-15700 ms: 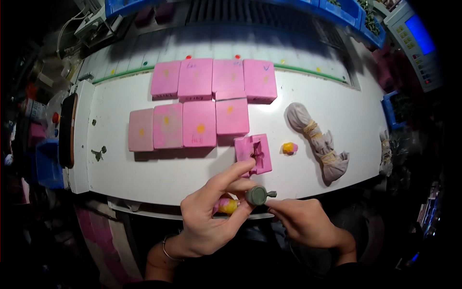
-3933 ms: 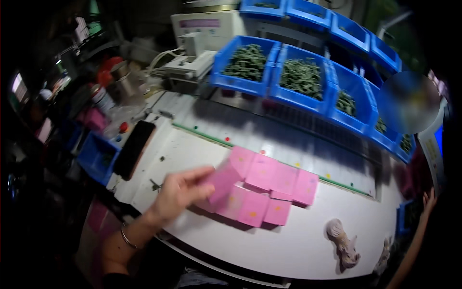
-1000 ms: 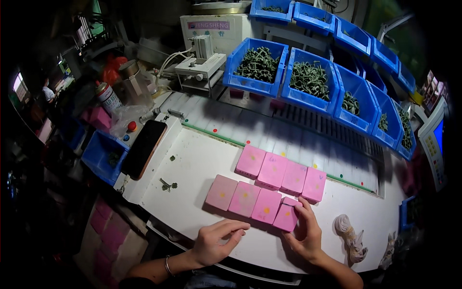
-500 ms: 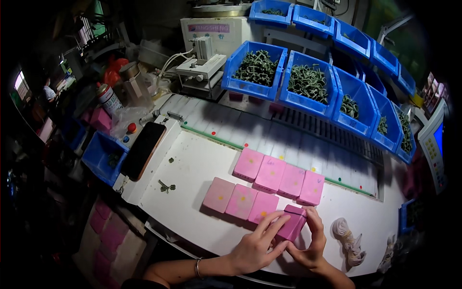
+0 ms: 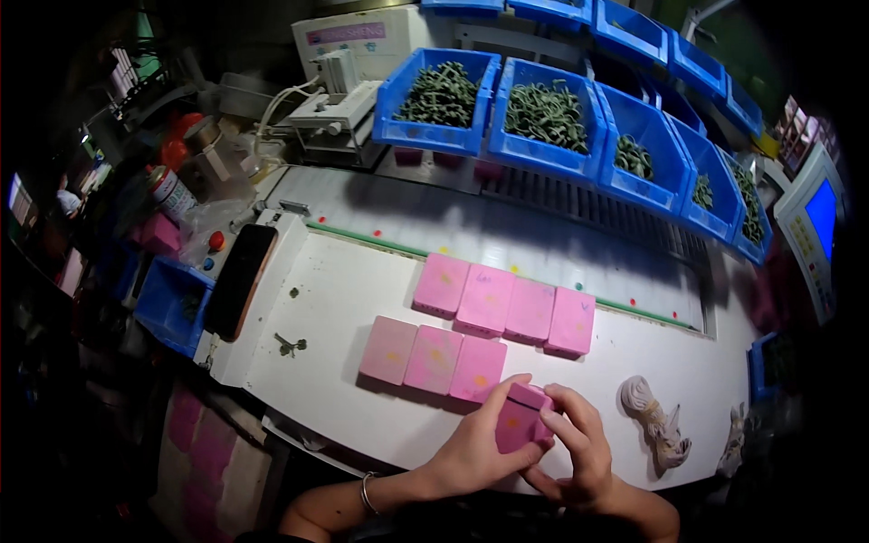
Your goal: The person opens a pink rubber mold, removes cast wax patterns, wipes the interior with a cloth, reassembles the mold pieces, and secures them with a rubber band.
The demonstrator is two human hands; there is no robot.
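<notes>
Both hands hold one pink block (image 5: 517,427) with a dark line across it near the top and a yellow mark on its face. My left hand (image 5: 469,445) grips its left side, with fingers closed along the edge and underneath. On the opposite side, my right hand (image 5: 584,452) bends its fingertips against the block's edge. The block is tilted, just above the white worktop (image 5: 335,380). Beyond it lie two rows of similar pink blocks: a nearer row (image 5: 434,358) and a farther row (image 5: 487,299), most with yellow marks.
Blue bins (image 5: 549,118) holding green twisted pieces stand at the back. A phone (image 5: 242,282) lies at the left, near a small green branched piece (image 5: 290,344). White cloth bundles (image 5: 654,422) lie at right. A white conveyor (image 5: 407,213) runs behind the blocks.
The view has shifted, so the bench sits higher and further left in it. The held block has been turned, showing its yellow-marked face, and my fingers have changed their hold.
</notes>
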